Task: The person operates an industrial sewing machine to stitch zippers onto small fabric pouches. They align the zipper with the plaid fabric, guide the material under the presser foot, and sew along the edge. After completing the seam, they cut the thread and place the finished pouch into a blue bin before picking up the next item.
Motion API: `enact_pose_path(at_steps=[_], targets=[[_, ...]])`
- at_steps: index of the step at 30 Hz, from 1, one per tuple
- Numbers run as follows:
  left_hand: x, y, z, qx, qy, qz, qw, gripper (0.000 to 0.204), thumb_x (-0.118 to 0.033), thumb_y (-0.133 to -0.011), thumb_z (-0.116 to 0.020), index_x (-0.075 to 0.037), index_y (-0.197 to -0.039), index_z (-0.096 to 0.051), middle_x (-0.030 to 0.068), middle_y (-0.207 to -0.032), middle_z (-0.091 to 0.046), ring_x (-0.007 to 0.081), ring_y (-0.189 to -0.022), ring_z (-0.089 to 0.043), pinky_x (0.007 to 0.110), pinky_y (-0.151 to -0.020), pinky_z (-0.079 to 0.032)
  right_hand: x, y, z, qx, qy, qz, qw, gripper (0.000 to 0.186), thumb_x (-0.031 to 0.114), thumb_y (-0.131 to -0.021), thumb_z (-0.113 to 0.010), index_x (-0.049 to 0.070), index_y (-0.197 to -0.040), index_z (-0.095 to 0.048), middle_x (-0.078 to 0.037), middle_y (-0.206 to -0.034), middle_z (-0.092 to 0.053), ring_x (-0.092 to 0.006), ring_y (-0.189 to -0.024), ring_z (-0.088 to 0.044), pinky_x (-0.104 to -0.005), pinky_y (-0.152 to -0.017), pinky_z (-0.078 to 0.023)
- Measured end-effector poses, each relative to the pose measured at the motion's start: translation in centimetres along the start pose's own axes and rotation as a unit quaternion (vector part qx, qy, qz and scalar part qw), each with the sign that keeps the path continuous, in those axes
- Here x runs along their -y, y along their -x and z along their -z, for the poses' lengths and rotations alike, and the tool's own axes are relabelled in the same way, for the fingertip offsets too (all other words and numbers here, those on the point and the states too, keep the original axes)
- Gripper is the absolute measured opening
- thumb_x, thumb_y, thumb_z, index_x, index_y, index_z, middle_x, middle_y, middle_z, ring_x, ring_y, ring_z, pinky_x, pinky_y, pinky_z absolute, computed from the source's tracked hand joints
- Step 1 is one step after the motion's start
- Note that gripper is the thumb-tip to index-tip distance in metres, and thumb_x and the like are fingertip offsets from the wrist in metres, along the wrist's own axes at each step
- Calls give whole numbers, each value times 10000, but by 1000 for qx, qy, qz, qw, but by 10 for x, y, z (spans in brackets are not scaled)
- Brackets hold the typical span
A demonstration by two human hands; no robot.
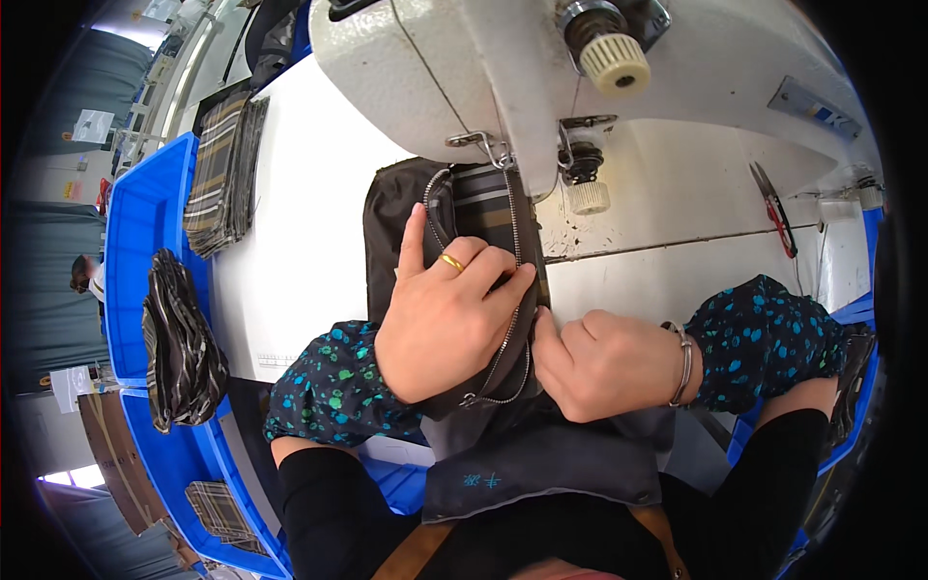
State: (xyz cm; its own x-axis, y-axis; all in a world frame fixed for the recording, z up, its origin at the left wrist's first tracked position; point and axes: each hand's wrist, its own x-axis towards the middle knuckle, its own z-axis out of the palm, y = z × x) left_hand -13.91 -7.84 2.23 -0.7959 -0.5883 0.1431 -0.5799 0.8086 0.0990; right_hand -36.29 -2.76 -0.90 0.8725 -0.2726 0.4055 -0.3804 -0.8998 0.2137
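A dark brown fabric piece (391,201) with a striped panel (483,198) lies under the sewing machine (425,92). A metal zipper (514,227) runs along it from the presser foot area down in a loop. My left hand (454,309), wearing a gold ring, rests on the fabric, index finger stretched beside the zipper and the other fingers bent over it. My right hand (594,362) is closed on the fabric's right edge, next to the zipper; its fingertips are partly hidden.
Blue bins (130,266) line the left side, holding or beside plaid fabric stacks (217,174) and a dark striped bundle (179,338). Scissors (778,217) lie on the right of the white worktable (290,169). Another person (92,275) appears at far left.
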Motion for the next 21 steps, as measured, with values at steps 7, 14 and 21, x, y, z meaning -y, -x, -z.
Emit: enact_pose_path(at_steps=[7,14,21], targets=[[-6,2,0,24,-2,7,1000,444,-221,-798,-763,-107,-1226,-756,4,-1194,-622,227,-1195,-579,769,-1168,-251,5,1,-8,-45,17,37,998,303,197,-669,-675,-81,-773,-738,-340,-813,-724,-198,-525,-631,-277,-463,-453],[-9,0,1,20,1,23,1000,411,-208,-807,-760,-115,-1207,-763,15,-1248,-624,230,-1225,-577,753,-1158,-273,4,0,-10,-51,8,35,998,319,213,-663,-667,-80,-770,-738,-327,-807,-729,-188,-546,-651,-266,-477,-462],[-9,-1,1,32,23,24,999,480,-129,-777,-754,-138,-1257,-752,37,-1304,-623,267,-1256,-580,738,-1105,-334,5,1,-9,-46,0,34,998,318,210,-660,-663,-78,-771,-737,-339,-810,-725,-189,-547,-653,-265,-482,-470]])
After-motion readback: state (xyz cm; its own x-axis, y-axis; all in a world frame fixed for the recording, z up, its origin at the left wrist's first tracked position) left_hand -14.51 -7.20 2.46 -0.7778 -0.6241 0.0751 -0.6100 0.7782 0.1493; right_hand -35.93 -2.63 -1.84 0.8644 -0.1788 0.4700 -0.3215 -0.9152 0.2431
